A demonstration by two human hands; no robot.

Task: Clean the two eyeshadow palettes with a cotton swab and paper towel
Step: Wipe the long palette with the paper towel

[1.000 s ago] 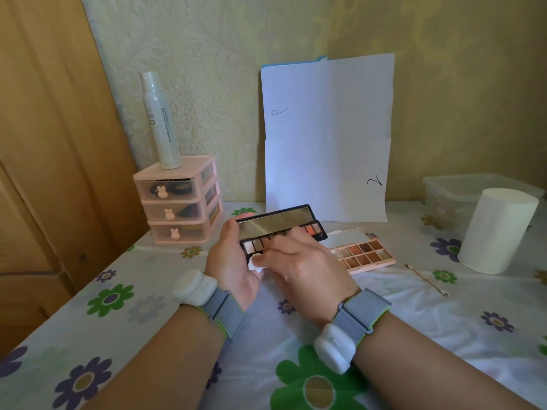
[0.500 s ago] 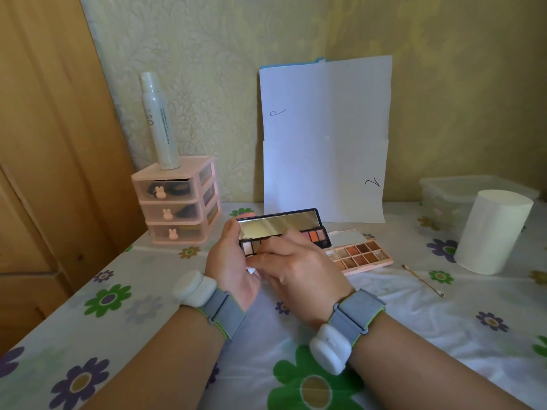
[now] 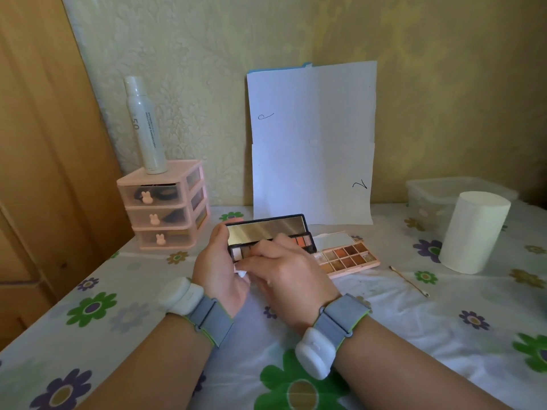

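Black palette (image 3: 268, 232), open, is held above the table's (image 3: 444, 321) middle: my left hand (image 3: 217, 263) grips its left end, thumb up the lid. My right hand (image 3: 284, 270) curls over the pans, pinching paper towel (image 3: 241, 273). Pink palette (image 3: 349, 257) lies just right.

Pale embossed wallpaper (image 3: 296, 31), wooden cabinet (image 3: 44, 143) left, flowered tablecloth (image 3: 118, 335), soft daylight

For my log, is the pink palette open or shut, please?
Open: the pink palette lies with its lid folded back and its colour pans showing.
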